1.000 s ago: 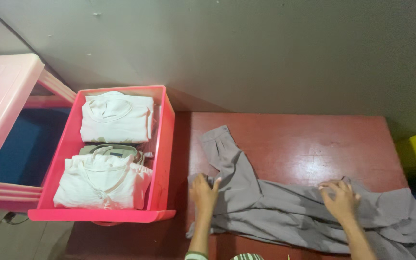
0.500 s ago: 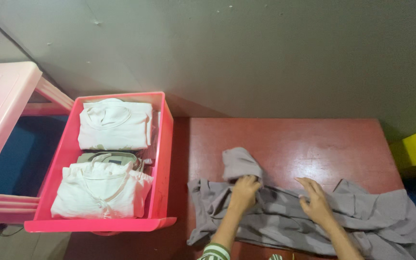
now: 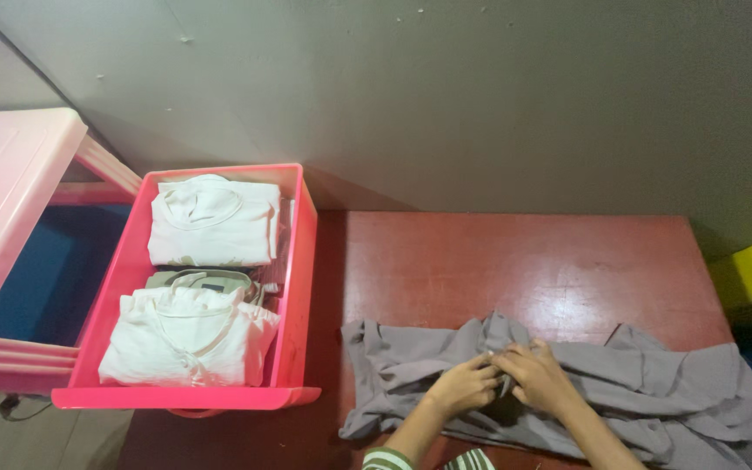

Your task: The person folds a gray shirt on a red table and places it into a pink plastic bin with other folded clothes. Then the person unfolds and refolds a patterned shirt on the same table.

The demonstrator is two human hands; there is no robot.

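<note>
The grey garment (image 3: 567,383) lies spread and wrinkled along the near edge of the red table (image 3: 524,261), from about 7 o'clock to 4 o'clock of the view, and a part of it at the right seems to hang over the edge. The risk I see is that the heavy side could pull the whole cloth down from the table if the grip in the middle becomes loose, because the surface looks smooth and shiny. A second risk is that the folded part opens again, since the fabric is bunched and not flat under it. The left hand (image 3: 463,387) and the right hand (image 3: 537,379) meet at the centre of the cloth, near 6 o'clock, touching each other. Both have the fingers curled and pinched on a small raised fold of the grey fabric; they are closed on it, not flat. At 9 o'clock, well apart, stands the pink drawer (image 3: 293,261) with folded white clothes (image 3: 211,222) inside, pulled out from a pale pink cabinet (image 3: 2,183).
</note>
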